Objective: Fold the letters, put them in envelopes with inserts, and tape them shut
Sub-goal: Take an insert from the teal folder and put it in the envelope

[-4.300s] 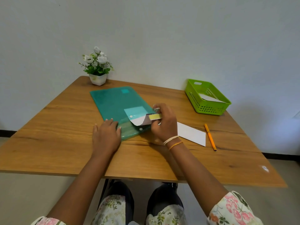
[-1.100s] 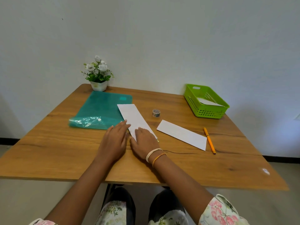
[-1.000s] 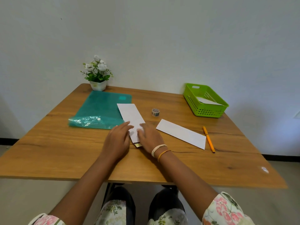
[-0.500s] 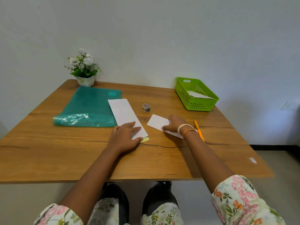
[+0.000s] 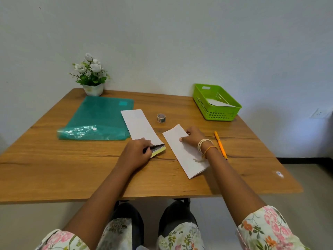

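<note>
Fingers (image 5: 146,147) of left hand (image 5: 137,152) pinch insert (image 5: 158,150) | right hand (image 5: 193,137) grips letter (image 5: 183,152)

Plain room: wooden table (image 5: 54,168), flowerpot (image 5: 92,89).
</note>
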A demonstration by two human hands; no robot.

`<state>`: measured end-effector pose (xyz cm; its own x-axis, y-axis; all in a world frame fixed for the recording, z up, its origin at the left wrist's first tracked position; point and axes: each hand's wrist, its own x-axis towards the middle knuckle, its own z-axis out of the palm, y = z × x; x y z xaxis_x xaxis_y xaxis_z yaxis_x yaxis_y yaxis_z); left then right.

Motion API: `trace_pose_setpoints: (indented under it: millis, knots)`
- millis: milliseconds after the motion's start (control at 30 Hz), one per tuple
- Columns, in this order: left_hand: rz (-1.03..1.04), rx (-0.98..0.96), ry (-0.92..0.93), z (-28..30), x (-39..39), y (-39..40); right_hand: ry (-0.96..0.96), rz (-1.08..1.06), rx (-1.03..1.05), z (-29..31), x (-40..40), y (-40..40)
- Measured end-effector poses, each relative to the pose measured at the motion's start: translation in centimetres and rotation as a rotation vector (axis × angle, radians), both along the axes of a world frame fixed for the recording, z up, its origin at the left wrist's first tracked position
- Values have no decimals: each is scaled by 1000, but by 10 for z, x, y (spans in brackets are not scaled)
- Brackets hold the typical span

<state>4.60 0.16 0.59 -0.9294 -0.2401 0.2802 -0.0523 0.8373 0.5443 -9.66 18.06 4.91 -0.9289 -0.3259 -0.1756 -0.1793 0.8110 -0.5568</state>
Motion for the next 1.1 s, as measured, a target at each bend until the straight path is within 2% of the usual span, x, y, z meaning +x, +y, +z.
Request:
trace_pose_setpoints:
  millis: [133, 200, 433, 567, 700, 900, 1100]
  knots:
    - [36, -75, -21, -4, -10, 0, -131, -55, -279, 12, 15, 6]
    - [77, -96, -6, -5, -15, 3, -175, -47, -329, 16, 20, 7]
    - [183, -132, 18, -5, -27, 11, -126, 45, -105, 18, 23, 3]
    - [199, -140, 30, -5, -27, 12, -83, -26, -81, 18, 22, 1]
    - [189, -127, 18, -6, -28, 12, -98, 13, -5, 20, 26, -4]
    - [213, -87, -5, -4, -25, 15, -160, 104, 22, 21, 36, -8]
    - [200, -101, 21, -4, -26, 14, -113, -7, -35, 25, 30, -2]
